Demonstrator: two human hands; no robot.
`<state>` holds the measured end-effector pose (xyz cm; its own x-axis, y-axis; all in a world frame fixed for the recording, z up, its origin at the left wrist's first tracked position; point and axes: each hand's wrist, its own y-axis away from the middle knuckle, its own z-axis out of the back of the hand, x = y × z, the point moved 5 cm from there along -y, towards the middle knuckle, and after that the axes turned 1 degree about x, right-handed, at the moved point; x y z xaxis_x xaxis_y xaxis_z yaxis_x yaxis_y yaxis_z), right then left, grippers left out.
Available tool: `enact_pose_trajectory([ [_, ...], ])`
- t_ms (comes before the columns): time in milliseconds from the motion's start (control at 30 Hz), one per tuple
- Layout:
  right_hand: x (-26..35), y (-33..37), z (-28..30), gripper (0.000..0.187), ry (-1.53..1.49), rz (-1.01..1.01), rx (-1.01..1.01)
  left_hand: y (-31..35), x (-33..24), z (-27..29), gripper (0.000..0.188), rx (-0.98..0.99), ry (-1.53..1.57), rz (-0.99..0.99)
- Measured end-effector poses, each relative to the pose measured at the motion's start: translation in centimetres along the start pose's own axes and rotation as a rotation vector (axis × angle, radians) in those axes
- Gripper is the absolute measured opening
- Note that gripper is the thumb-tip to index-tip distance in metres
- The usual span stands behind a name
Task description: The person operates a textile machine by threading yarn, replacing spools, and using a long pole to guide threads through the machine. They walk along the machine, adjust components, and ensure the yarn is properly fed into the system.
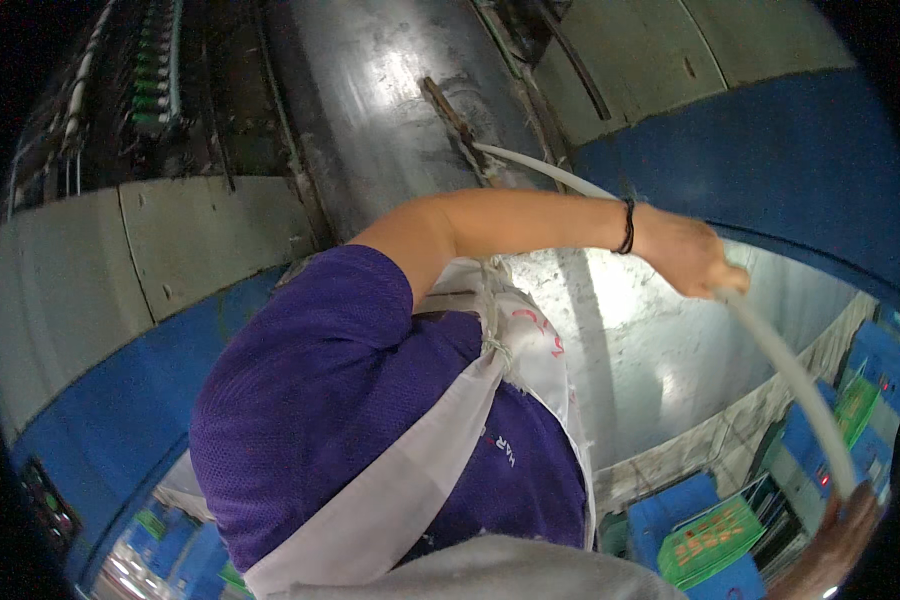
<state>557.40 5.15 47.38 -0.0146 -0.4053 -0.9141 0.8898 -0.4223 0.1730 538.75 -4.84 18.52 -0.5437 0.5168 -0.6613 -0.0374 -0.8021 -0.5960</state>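
My left hand (685, 258) has its fingers clamped on the long white pole (795, 380), partway along it. My right hand (835, 545) is low at the edge, dark and blurry, but its fingers look wrapped around the pole's near end. The pole goes behind my left arm to a brown bar (450, 110), which lies on the shiny grey floor (360, 120) between the big machines (760, 140). I think the job is partway through. Picking up the pole is done, and the bar is down on the floor. Putting the pole away is left. I can't tell how much floor is done, because the bright shine and streaks look alike to me.
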Motion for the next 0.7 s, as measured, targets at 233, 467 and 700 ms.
enact_pose_trajectory([
  [233,13.4,4.7,-10.0,0.041,-0.43,0.057,-0.053,7.5,3.2,-8.3,0.014,0.231,-0.139,0.237],
  [467,28.1,10.8,-16.7,0.053,-0.792,0.171,0.249,15.8,5.4,-18.1,0.012,0.518,0.008,0.271],
  [700,37.6,16.7,-24.5,0.047,-1.685,0.406,1.254,21.6,2.9,-21.6,0.018,0.657,0.117,0.357],
])
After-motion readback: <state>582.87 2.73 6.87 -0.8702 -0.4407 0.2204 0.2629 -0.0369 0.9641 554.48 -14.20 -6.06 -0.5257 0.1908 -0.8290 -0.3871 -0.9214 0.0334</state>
